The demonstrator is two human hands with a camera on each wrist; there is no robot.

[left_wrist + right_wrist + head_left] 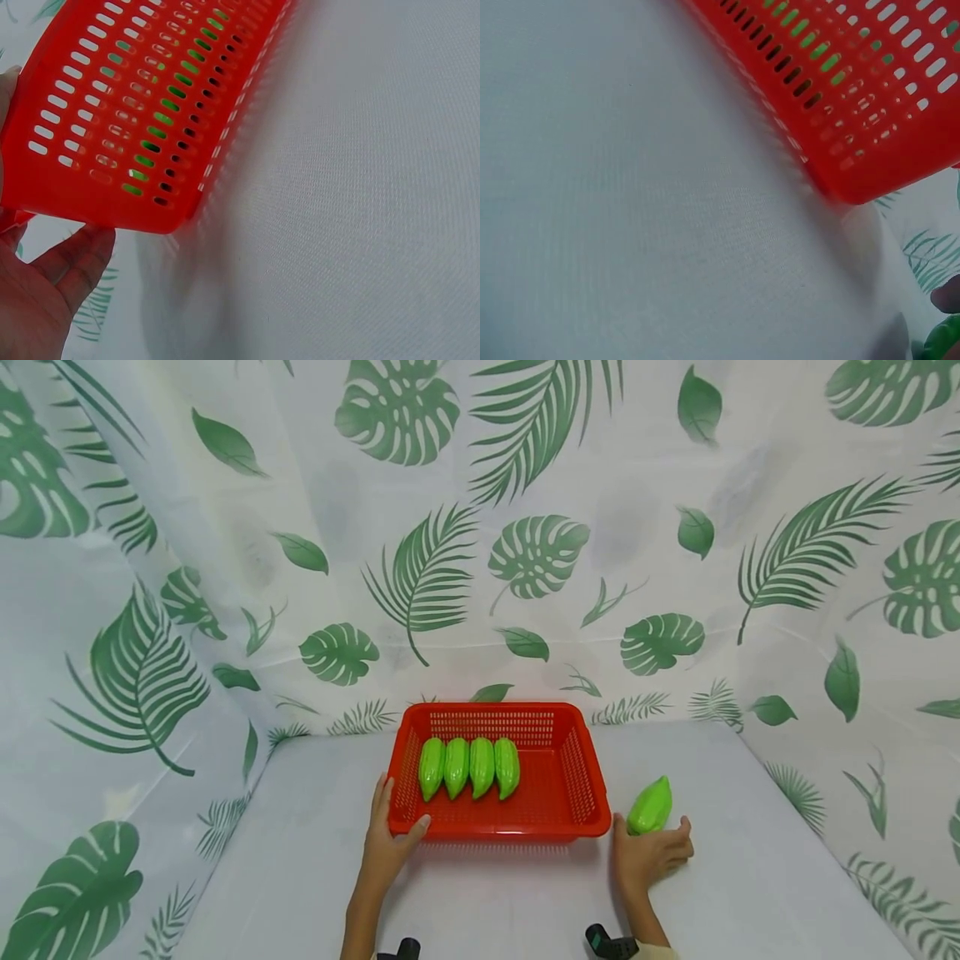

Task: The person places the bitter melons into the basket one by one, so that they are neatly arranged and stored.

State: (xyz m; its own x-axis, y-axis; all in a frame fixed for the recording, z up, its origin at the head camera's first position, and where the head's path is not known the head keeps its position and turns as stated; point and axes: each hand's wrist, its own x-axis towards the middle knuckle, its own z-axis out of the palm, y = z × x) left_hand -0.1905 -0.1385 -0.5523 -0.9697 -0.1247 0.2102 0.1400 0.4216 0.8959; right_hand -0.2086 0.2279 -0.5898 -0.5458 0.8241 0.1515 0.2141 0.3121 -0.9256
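Observation:
A red plastic basket [495,828] with slotted walls stands on the white-covered table. Inside, along its left half, several shiny green ridged fruits [480,767] with pointed tips lie side by side. My left hand [386,852] grips the basket's near left corner, thumb over the front rim and fingers along the left side. Right of the basket, my right hand [651,857] holds another green ridged fruit [651,806], tip pointing away; its near end is hidden by the hand. Only fingertips [946,295] and a bit of that fruit [941,339] show in the right wrist view.
White cloth [510,902] covers the tabletop. Behind and to the sides hangs a white curtain [465,485] printed with green leaves, meeting the table's back edge just beyond the basket. A dark strap device [611,943] sits on the right wrist.

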